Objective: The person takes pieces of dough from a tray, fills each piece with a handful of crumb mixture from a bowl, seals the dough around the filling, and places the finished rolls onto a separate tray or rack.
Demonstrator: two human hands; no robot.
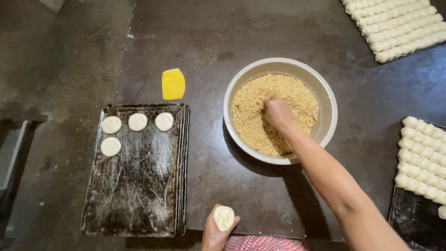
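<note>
My right hand reaches into a wide beige bowl and digs its fingers into the brown crumbly filling; whether it grips any is hidden. My left hand is at the table's near edge, cupping a flattened round of pale dough. Left of the bowl lies a stack of dark floured baking trays with several flat dough discs in its far left corner.
A yellow plastic scraper lies on the dark table beyond the trays. A tray of pale dough pieces sits at the right edge, another at the far right. Bare floor lies to the left.
</note>
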